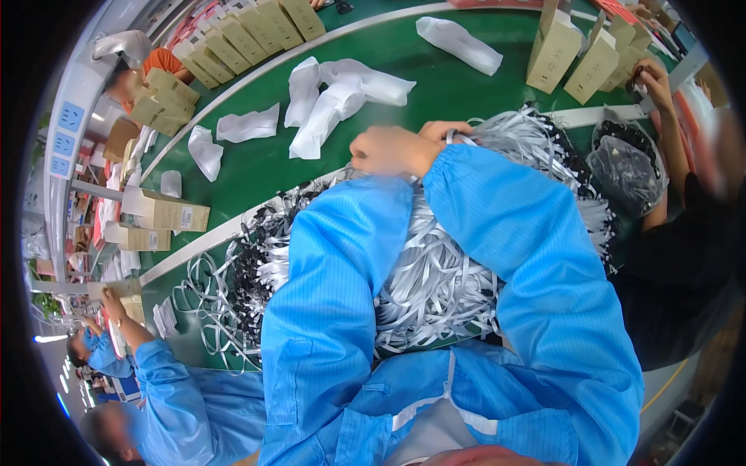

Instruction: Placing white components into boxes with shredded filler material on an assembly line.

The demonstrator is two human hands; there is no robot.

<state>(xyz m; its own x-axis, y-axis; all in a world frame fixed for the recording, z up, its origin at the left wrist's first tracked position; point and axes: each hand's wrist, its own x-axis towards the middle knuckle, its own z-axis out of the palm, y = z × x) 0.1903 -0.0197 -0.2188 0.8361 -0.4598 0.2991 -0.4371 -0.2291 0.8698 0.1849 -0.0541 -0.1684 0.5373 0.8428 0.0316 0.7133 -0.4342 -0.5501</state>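
My hands meet above the far side of a large heap of white-grey straps (435, 287) with black ends. My left hand (374, 151) is curled closed and partly blurred; what it holds, if anything, cannot be made out. Close beside it, my right hand (444, 130) has its fingers bent round a light strap (458, 138) at the top of the heap. Part of the right hand is hidden behind its own wrist and the blue cuff. Both blue sleeves lie over the straps.
White pouches (334, 105) lie on the green table (256, 167) beyond my hands. Beige boxes (553, 50) stand at the far right, with more boxes (175, 210) at left. On the right, a co-worker's arm (672, 128) reaches near a clear bag of black parts (625, 167).
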